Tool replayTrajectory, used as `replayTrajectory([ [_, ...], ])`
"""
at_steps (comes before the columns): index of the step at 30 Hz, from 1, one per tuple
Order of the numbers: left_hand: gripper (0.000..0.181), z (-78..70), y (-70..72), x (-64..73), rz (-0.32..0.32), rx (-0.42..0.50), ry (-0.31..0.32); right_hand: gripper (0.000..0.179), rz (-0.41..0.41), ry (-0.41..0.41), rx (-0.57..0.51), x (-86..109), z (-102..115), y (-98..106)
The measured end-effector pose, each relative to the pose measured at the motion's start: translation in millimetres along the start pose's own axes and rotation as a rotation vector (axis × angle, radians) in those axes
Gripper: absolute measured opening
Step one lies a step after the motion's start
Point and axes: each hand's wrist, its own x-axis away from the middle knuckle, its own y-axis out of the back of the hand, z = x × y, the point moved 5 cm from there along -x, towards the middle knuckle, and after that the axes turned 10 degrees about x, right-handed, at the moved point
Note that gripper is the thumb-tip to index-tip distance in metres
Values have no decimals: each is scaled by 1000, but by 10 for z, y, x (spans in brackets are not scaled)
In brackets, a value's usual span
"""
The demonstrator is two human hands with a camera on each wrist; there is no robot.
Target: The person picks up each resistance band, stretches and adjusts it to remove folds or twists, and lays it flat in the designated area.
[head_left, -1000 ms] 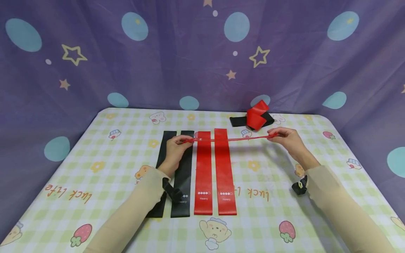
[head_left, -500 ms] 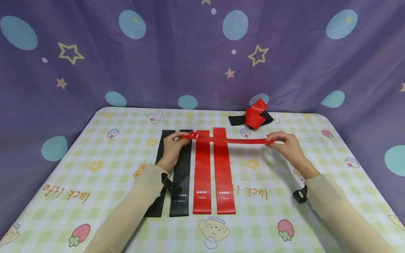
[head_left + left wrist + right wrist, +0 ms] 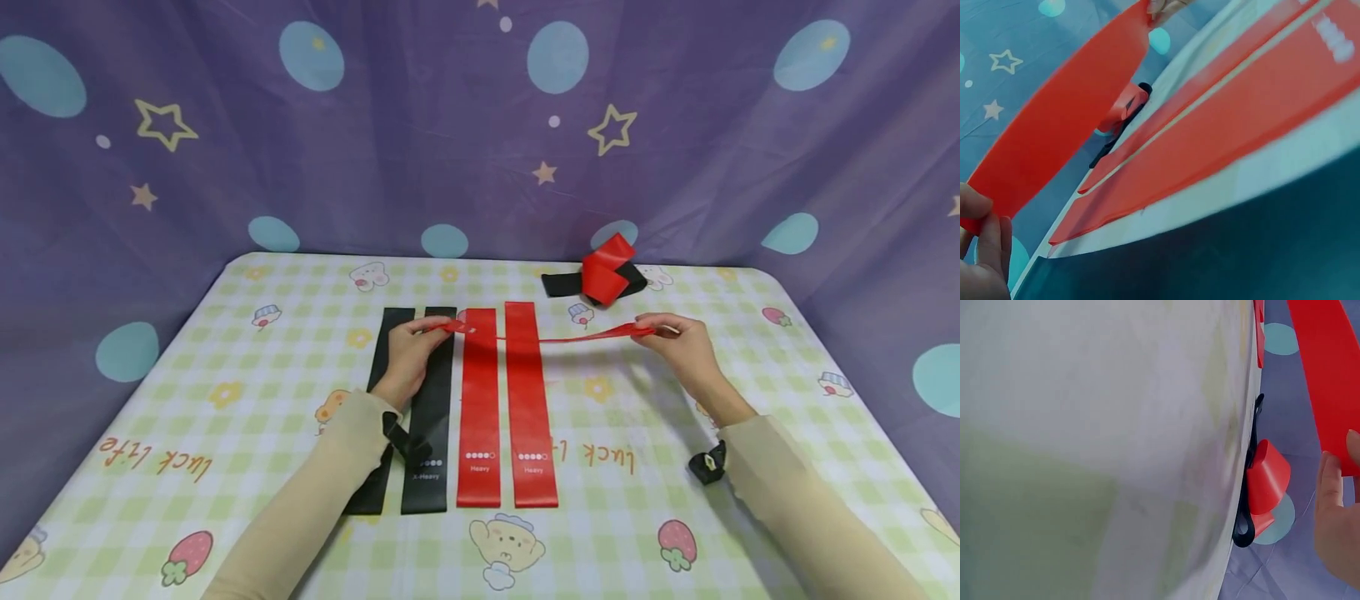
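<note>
A red resistance band [image 3: 1066, 115] is stretched out lengthwise above the table, held at both ends. My left hand [image 3: 409, 354] pinches its left end between thumb and fingers, over the black bands. At the other end my right hand [image 3: 681, 343] pinches the band, to the right of the flat bands. In the head view the held band shows nearly edge-on and crosses over two red bands marked Heavy, the left one [image 3: 480, 417] and the right one [image 3: 532, 417]. Left of these lie two black bands, the inner [image 3: 427, 450] marked X-Heavy, the outer [image 3: 369, 493] partly hidden by my left arm.
At the back right of the table a crumpled red band [image 3: 604, 279] lies on a black band [image 3: 561, 285]. A checked cloth [image 3: 592, 550] with cartoon prints covers the table. Behind its far edge hangs a purple curtain [image 3: 420, 167].
The held band has tilted: its face showed more half a second ago and now appears thinner, twisted towards the right end. Both hands keep their hold and have shifted only slightly.
</note>
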Motion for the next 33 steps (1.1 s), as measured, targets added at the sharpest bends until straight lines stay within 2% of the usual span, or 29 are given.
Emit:
replayTrajectory([
  [6,37,-59,-23,26,19,109,16,25,-13,37,-94,-9,31,21],
  [10,47,-93,-42,48,36,238,24,24,-6,30,-95,-14,49,41],
  [14,36,-97,-38,61,14,322,34,18,16,15,-83,-15,59,44],
  [18,25,-74,-7,51,-22,219,27,14,21,9,-115,-22,62,42],
  [21,24,-61,4,47,-27,141,9,12,-10,-10,-90,-30,53,63],
  [28,33,-59,-10,69,9,111,-16,20,-56,-48,-194,-45,28,84],
  [33,39,-34,1,75,7,128,-5,24,-97,-89,-177,-57,-24,103],
])
